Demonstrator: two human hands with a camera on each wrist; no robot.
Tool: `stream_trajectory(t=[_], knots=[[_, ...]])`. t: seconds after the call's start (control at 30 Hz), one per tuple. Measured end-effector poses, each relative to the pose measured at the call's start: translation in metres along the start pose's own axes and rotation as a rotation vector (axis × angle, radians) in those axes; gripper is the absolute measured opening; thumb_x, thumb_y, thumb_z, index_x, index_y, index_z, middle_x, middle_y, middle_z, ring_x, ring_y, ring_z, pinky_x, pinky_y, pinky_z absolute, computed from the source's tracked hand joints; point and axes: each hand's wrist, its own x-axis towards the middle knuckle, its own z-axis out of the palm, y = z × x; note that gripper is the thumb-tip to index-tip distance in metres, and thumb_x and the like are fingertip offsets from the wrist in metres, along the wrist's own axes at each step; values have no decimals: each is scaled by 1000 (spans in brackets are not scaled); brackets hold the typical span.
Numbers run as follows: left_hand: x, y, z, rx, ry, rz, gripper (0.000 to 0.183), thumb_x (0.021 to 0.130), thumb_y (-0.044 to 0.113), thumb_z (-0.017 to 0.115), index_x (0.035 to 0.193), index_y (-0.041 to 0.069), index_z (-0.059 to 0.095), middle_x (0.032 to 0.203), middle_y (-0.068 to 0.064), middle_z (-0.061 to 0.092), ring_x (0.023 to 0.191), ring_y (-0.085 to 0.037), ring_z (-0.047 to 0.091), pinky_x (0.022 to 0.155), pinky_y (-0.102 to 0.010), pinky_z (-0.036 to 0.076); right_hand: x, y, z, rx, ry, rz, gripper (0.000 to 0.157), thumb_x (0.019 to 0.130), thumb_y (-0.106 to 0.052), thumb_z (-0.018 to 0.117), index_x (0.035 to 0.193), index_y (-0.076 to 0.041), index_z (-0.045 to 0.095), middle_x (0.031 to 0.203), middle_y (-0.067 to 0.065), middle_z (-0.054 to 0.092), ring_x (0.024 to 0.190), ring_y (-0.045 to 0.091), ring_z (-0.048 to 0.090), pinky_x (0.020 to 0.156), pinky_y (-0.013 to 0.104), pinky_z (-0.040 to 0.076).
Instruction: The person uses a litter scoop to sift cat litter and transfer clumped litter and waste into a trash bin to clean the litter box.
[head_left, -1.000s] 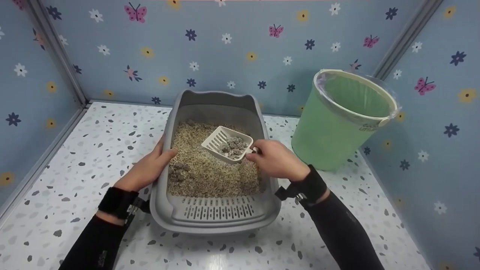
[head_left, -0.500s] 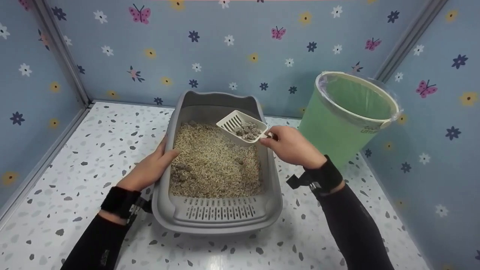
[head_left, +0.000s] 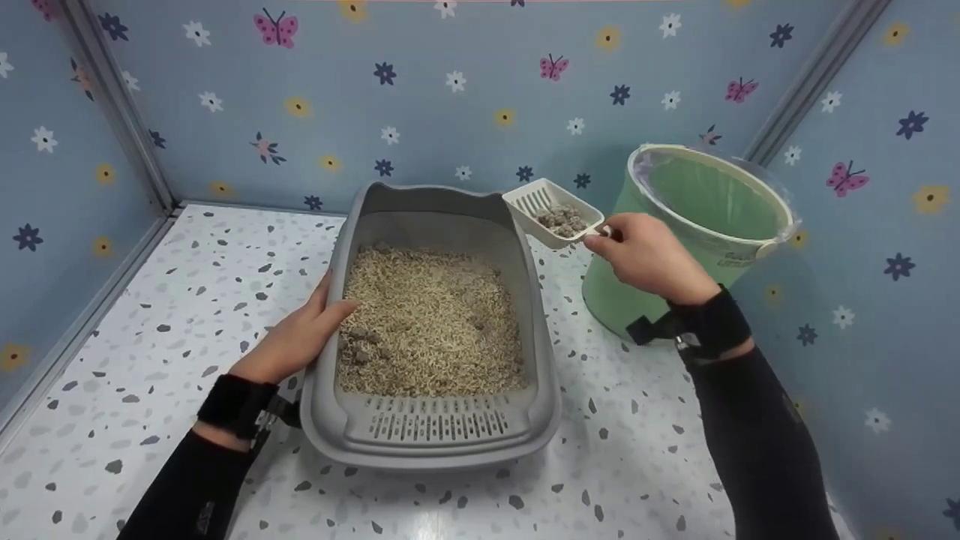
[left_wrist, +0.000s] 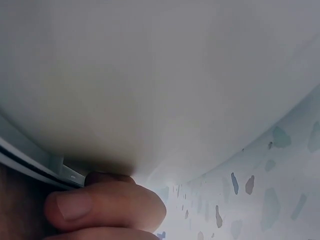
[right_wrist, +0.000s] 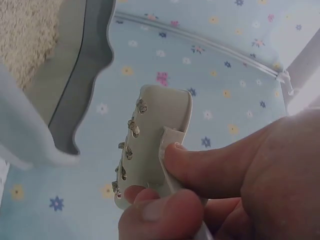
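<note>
My right hand (head_left: 652, 251) pinches the handle of a cream slotted litter scoop (head_left: 525, 202), level in the air between the litter box and the bin. Grey clumps (head_left: 562, 221) lie in the scoop; from below, in the right wrist view, bits poke through the slots of the scoop (right_wrist: 165, 107). My left hand (head_left: 296, 337) grips the left rim of the grey litter box (head_left: 429, 450), thumb over the edge and fingers (left_wrist: 110, 205) curled under the rim outside. Tan pellet litter (head_left: 420, 322) covers the box floor, with darker clumps (head_left: 364, 345) at its left side.
A green bin (head_left: 622, 296) with a clear liner (head_left: 660, 176) over its rim stands right of the box, behind my right hand. Blue flowered wall panels (head_left: 450, 112) enclose the back and sides. The speckled white floor (head_left: 217, 277) shows around the box.
My right hand has lifted the loaded scoop from over the litter and carried it up and right, past the box's right edge towards the bin. The left hand stays on the rim.
</note>
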Motion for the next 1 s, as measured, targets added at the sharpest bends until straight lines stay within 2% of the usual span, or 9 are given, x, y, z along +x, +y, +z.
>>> stream_trajectory(t=[0.13, 0.3, 0.5, 0.57, 0.67, 0.77, 0.87, 1.0], knots=[[0, -1, 0, -8, 3, 9, 92, 106, 86, 34, 174, 49, -16, 183, -26, 9, 145, -66, 45, 115, -76, 44, -2, 12, -23, -5, 35, 64, 39, 117, -36, 61, 90, -7, 66, 70, 0, 48, 61, 18, 49, 57, 33, 42], [-3, -1, -1, -25, 6, 16, 90, 107, 84, 36, 174, 51, -14, 182, -28, 10, 143, -66, 48, 112, -76, 47, -6, 29, -50, 19, 66, 136, 39, 117, -39, 61, 102, -5, 70, 74, 1, 50, 63, 17, 50, 54, 31, 44], [0, -1, 0, -31, 2, 20, 89, 107, 84, 36, 174, 51, -13, 182, -29, 10, 137, -64, 55, 103, -72, 54, -10, 51, -73, -42, 127, 186, 46, 117, -41, 60, 103, 1, 70, 71, 1, 53, 60, 17, 51, 51, 31, 44], [0, -2, 0, -28, -1, 22, 90, 108, 83, 36, 174, 49, -15, 183, -28, 7, 141, -66, 50, 108, -74, 51, -9, 59, -79, -56, 147, 207, 47, 116, -41, 60, 99, 2, 69, 70, 0, 54, 59, 17, 51, 50, 30, 44], [0, -2, -1, -20, -10, 23, 92, 109, 82, 34, 175, 44, -17, 183, -26, 4, 150, -66, 38, 119, -76, 39, -8, 70, -88, -52, 158, 249, 46, 116, -39, 60, 98, 3, 68, 72, 0, 53, 60, 16, 50, 50, 30, 44], [0, -2, -1, -12, -12, 19, 94, 109, 82, 33, 175, 41, -19, 184, -25, 2, 153, -66, 35, 122, -75, 35, -7, 83, -94, -33, 160, 294, 43, 116, -36, 60, 100, 4, 67, 73, -1, 53, 60, 14, 50, 50, 29, 44], [0, -2, -1, -13, -6, 20, 93, 108, 84, 34, 174, 45, -18, 184, -25, 4, 149, -67, 40, 118, -76, 40, -5, 95, -96, -35, 170, 318, 40, 115, -32, 61, 101, 4, 67, 73, 0, 51, 59, 14, 49, 49, 29, 44], [0, -1, 0, -9, -4, 18, 92, 107, 85, 34, 174, 47, -17, 183, -26, 6, 147, -68, 42, 116, -77, 42, -5, 108, -98, -79, 180, 328, 36, 113, -28, 65, 92, 2, 63, 74, 2, 49, 61, 18, 48, 51, 32, 43]])
